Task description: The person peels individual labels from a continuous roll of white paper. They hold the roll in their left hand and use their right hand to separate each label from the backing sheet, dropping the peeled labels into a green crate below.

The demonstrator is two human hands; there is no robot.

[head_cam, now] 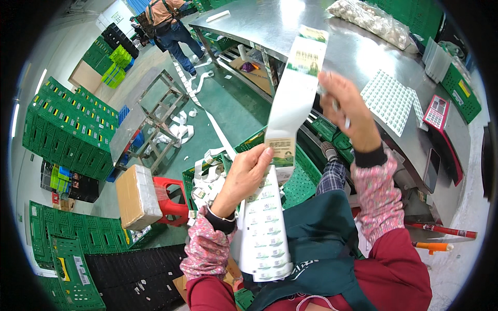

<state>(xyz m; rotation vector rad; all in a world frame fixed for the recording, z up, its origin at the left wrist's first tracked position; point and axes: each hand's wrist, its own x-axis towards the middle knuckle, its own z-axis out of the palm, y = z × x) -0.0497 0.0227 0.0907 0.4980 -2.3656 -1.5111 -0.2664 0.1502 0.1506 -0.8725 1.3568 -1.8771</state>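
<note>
My left hand (249, 171) pinches a strip of printed labels (293, 93) between thumb and fingers, near a beige and green label. Raised to the right of the strip's upper part is my right hand (344, 105), its fingers curled at the strip's edge; a small white piece shows at the fingers, and the grip is partly hidden. The strip bends between the two hands. Below my left hand, a sheet of small green and white stickers (266, 233) hangs over the dark green apron (319, 237).
A steel table (264, 25) at the right bears a sticker sheet (389, 101), a red and white scale (436, 110), a phone (432, 169) and a bagged load (373, 23). Green crates (303, 182), a red stool (171, 198), a cardboard box (138, 196) and paper strips surround me. A person (167, 27) stands far off.
</note>
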